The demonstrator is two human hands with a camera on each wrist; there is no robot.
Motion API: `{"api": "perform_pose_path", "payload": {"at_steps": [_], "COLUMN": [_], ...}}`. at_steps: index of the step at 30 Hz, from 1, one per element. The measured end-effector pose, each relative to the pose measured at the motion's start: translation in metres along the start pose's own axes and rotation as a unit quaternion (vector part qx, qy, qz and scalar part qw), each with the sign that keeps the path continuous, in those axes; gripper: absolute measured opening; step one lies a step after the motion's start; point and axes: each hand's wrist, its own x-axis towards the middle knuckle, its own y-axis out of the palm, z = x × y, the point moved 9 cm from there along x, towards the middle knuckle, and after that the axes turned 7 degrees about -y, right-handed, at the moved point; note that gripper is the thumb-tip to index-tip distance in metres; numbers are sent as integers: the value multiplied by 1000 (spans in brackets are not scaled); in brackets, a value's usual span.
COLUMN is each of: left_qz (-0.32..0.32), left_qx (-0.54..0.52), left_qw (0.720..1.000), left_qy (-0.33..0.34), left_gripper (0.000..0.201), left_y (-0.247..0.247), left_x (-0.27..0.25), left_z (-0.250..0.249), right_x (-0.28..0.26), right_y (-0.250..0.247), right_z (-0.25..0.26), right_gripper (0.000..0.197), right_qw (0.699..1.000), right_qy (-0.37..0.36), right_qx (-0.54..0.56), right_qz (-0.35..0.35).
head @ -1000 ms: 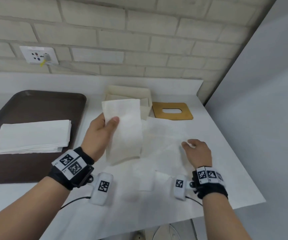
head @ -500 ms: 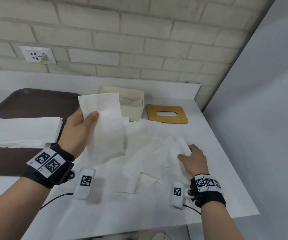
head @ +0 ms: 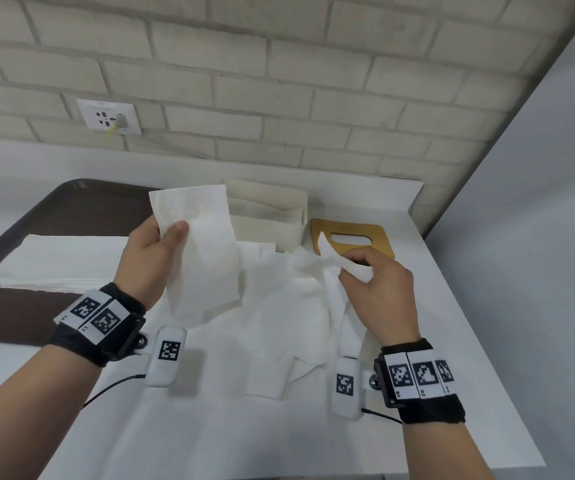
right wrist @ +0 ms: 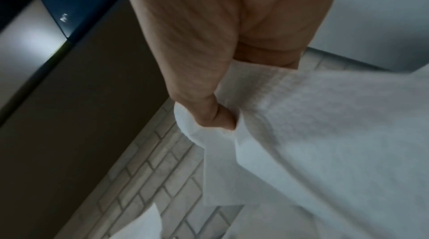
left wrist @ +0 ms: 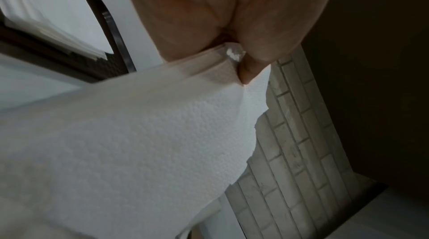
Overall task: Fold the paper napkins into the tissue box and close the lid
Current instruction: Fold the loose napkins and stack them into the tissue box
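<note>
Napkin in each hand.

My right hand has come up off the table; a second ago it lay flat on the loose napkins, now it pinches one by its corner and lifts it, crumpled. My left hand has carried its folded napkin leftward and a little higher, now overlapping the tissue box.
</note>
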Motion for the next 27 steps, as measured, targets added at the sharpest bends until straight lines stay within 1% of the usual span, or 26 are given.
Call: {"api": "perform_pose_path", "payload": {"at_steps": [5,7,8,10,12,13,14,15,16,18,19,21,24,26,27], "left_qz": [-13,-9,-4,10,33,46,60,76,92,119,128,143,153,172,187], "left_qx": [-7,-1,2,9,19,25,36,47,50,22,5,-35,-122,-164,-165], "left_qw": [1000,1000,1000,1000,999,998,997,996,994,991,989,983,965,950,947], "left_qy": [-15,-19,-21,-22,-19,-16,-16,-17,-23,-49,-67,-111,-177,-203,-202], "left_gripper": [18,21,21,22,22,21,20,19,19,18,19,22,30,40,44], "left_y": [-17,-21,-20,-17,-8,-2,3,10,17,29,33,39,41,45,47], "left_x": [12,17,18,20,18,17,16,14,11,5,2,-2,-8,-12,-13], "left_z": [0,1,0,-1,-3,-4,-3,-3,-1,4,8,18,31,33,34], "right_x": [22,28,31,36,43,48,52,57,61,69,71,74,72,70,68], "right_y": [3,5,7,10,19,26,35,45,55,76,85,97,106,113,117], "right_z": [46,66,76,95,107,110,110,107,102,91,86,77,74,71,69], "right_gripper": [22,21,20,18,18,17,16,15,14,15,15,15,15,15,15], "right_qw": [998,993,988,964,927,916,914,923,937,966,975,985,991,991,992], "right_qy": [-38,-47,-42,-22,11,29,44,58,66,57,56,53,30,35,41], "right_qx": [27,64,104,230,348,377,383,365,328,237,196,143,103,94,91], "right_qz": [42,82,103,131,139,134,125,112,99,87,85,76,74,83,83]}}
